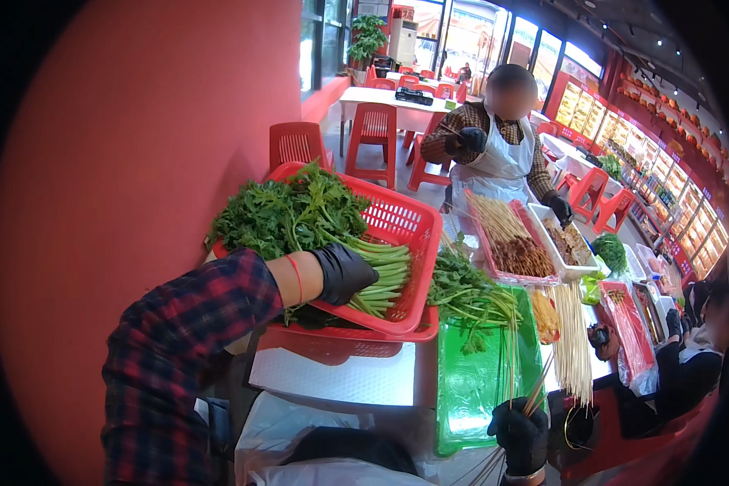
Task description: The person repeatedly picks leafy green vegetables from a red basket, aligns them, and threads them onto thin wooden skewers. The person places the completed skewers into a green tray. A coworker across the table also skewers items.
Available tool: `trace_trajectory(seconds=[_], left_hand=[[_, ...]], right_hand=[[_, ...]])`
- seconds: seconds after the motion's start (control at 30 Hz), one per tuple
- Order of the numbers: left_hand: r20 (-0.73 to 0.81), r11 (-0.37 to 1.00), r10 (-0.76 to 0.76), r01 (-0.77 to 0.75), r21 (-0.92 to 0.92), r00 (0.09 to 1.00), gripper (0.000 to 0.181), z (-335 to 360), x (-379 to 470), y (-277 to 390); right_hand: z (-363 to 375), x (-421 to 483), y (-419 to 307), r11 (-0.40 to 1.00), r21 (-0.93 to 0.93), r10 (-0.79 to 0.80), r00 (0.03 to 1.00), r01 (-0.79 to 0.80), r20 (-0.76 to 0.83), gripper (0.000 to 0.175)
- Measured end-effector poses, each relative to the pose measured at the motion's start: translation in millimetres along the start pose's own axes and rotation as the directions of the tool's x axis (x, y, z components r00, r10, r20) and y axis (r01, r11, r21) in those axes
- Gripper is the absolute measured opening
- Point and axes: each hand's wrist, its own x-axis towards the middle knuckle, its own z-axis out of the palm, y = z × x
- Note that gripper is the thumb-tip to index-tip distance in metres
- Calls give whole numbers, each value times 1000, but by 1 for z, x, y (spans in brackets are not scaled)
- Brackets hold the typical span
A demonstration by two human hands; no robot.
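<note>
My left hand [345, 274], in a black glove, reaches into a red plastic basket [425, 267] and rests on the stems of leafy greens [297, 206]; its fingertips are hidden, so a grip cannot be made out. This basket sits tilted on a second red basket. My right hand [521, 428], also gloved in black, is closed around several thin wooden skewers [537, 389] at the lower right. Beyond it lies a green tray [474, 376] lined with clear plastic. Stemmed greens [468, 285] lie across the tray's far end, with skewers running from their stems towards my right hand.
Across the table stands a co-worker [492, 140] with black gloves, near a tray of skewered meat [522, 255] and a white tub of meat [568, 243]. A bundle of bare skewers [570, 340] lies right of the green tray. Another person sits at the far right. A red wall [158, 152] borders the left.
</note>
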Motion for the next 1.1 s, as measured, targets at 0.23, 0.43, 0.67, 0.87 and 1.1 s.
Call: trace_trajectory(seconds=[0.23,0.43,0.67,0.87,1.1], left_hand=[[173,999,-23,14,49,985,24,-13,1,2],[-2,942,2,-3,-335,1000,22,-18,-6,-39],[200,689,-238,311,-655,950,31,-32,-8,-40],[305,465,-282,408,-786,909,29,-29,-4,-40],[226,202,-294,292,-935,928,25,-16,2,-43]], right_hand=[[2,6,7,1000,25,14,999,-15,40,21],[0,10,10,998,51,40,999,-41,30,21],[3,16,16,995,52,82,996,-83,25,21],[2,18,16,992,66,104,994,-107,43,20],[1,20,20,991,55,121,992,-123,40,21]])
